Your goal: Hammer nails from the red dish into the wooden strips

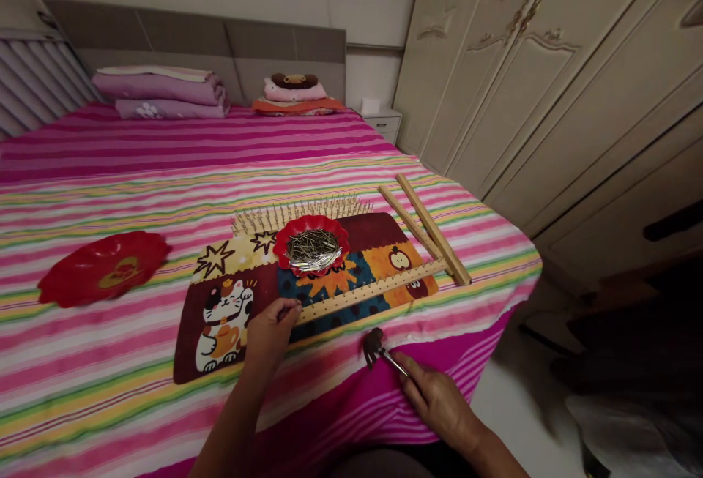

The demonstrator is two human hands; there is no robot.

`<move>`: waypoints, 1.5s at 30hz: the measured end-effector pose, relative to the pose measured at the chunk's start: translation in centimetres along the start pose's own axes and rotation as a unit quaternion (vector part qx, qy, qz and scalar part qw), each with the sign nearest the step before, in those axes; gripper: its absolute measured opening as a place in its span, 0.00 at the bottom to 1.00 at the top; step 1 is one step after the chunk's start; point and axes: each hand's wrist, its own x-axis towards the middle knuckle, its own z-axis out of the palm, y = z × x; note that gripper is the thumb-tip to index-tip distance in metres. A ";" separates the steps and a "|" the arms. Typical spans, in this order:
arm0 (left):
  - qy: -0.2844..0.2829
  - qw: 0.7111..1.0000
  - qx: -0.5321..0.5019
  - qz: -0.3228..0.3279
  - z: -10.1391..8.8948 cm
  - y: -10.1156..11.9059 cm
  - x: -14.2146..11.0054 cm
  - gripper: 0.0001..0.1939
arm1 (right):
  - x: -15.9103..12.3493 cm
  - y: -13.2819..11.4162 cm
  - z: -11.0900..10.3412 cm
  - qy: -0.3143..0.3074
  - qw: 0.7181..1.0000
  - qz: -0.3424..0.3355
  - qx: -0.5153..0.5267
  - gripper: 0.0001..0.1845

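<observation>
My right hand (436,397) is closed round the metal handle of a claw hammer (373,346), its dark head raised over the front of the bed. My left hand (274,328) is pinched together at the left end of a wooden strip (367,291) dotted with a row of small marks or holes. Whatever lies between those fingertips is too small to make out. The strip rests on a patterned mat (184,339) with a cat drawing. Behind it on the mat, a red scalloped dish (283,255) holds a heap of nails (313,247).
Wooden strips with many upright nails (302,211) stand behind the dish. Two bare wooden strips (433,229) lie at the right, touching the marked strip's end. A red tray (104,266) lies at left on the striped bedspread (82,361). Folded bedding (159,90) sits by the headboard.
</observation>
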 end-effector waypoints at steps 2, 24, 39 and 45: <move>-0.006 1.000 0.019 0.019 0.1 -0.4 0.1 0.09 | 0.0 0.1 -0.1 0.004 1.000 0.001 0.013 0.23; -0.001 0.986 0.090 0.141 1.1 -2.4 0.2 0.08 | 8.9 -12.9 -0.3 0.011 0.923 0.036 0.383 0.17; -0.028 0.992 0.062 0.104 0.0 -2.3 0.6 0.13 | 0.2 -3.4 -2.0 -0.001 0.996 -0.047 0.082 0.23; 0.054 0.965 0.179 0.185 -1.1 0.6 4.0 0.13 | -0.5 -0.3 -0.2 0.022 0.997 -0.008 0.071 0.22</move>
